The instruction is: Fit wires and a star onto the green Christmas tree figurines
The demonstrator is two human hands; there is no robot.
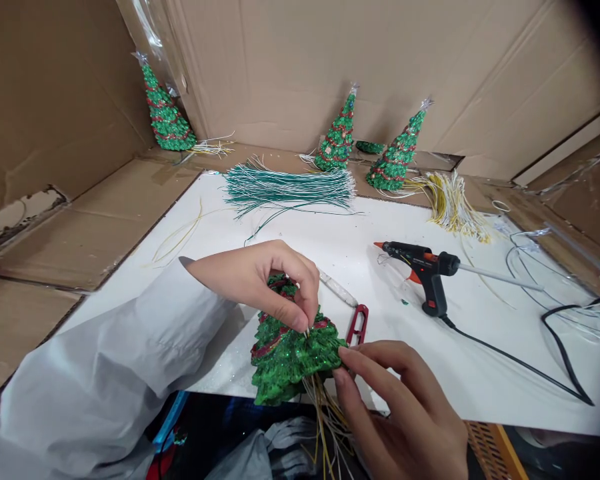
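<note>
A green glittery Christmas tree ornament [285, 370] with red garlands lies tilted at the table's front edge. My right hand [410, 407] grips its lower rim between thumb and fingertips. Above its side, my left hand [280, 280] is closed in a pinch at the surface; a tiny pale tip shows between the fingers, too small to name. The tree's upper part is hidden behind this hand. Yellow and white wires [325, 427] trail from its underside. Just beyond it lie a red slotted tool [358, 325] and a whitish rod-like piece [339, 288].
A black glue gun [433, 267] with its cord stands at right. Bundles of green-white wires [290, 188] and yellow-white wires [453, 207] lie farther back. Finished-looking trees [166, 113] stand by the cardboard walls [280, 67]. Loose wire loops [525, 267] spread at right.
</note>
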